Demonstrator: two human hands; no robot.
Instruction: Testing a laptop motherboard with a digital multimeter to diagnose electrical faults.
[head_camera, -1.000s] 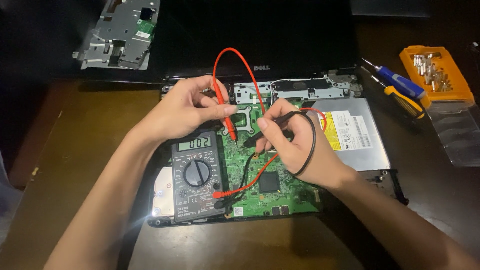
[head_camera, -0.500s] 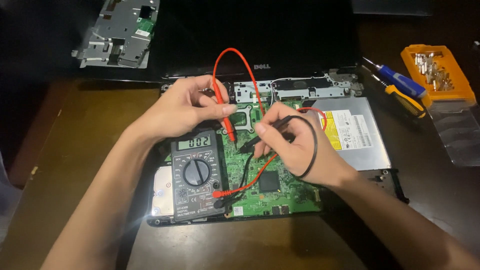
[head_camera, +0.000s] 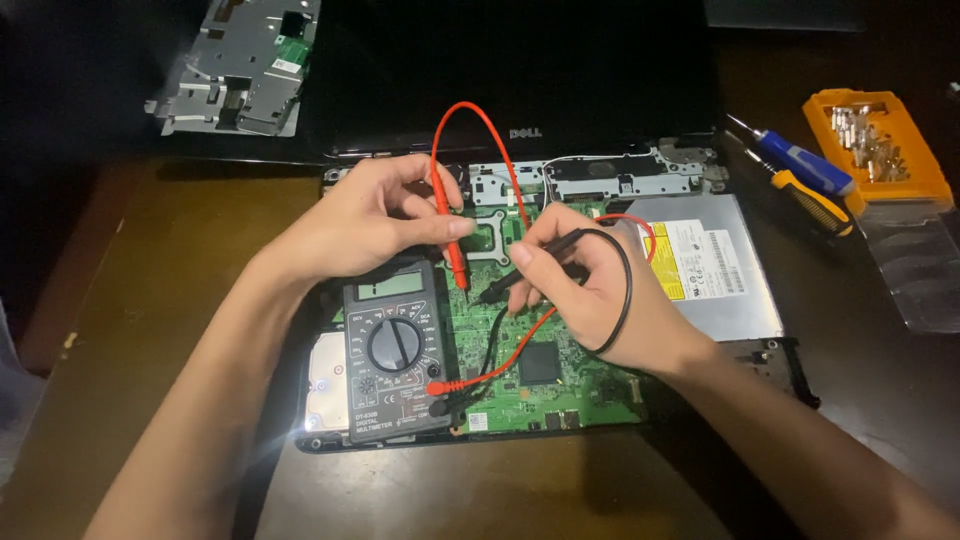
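Green board: the green printed circuit board (head_camera: 520, 350) sits bare inside the opened black laptop base (head_camera: 560, 300), at the centre of my view.
Left hand: my left hand (head_camera: 360, 222) is curled shut around the slim red plastic probe (head_camera: 455, 262), thumb and forefinger pinching it like a pen, tip down on the board at 12 o'clock from the meter; I judge that grip steadies the point.
Right hand: my right hand (head_camera: 585, 285) is closed on the thin black plastic probe (head_camera: 510, 288), which slants toward 8 o'clock, its tip just beside the red one.
Meter: the dark grey handheld multimeter with a round dial (head_camera: 393, 350) lies flat on the board's left edge, screen facing me, presumably so I can read it while probing.
Leads: the red lead (head_camera: 470, 125) arches up toward 12 o'clock; the black lead (head_camera: 625, 290) loops round my right hand, both clear of the tips.
Labels: a white rectangular sticker with a yellow strip (head_camera: 700, 262) lies on the silver metal optical drive (head_camera: 720, 290) at 3 o'clock.
Tools: a blue-handled screwdriver (head_camera: 805, 165), a yellow-and-black one (head_camera: 815, 205) and an orange plastic bit case (head_camera: 878, 145) rest at 2 o'clock.
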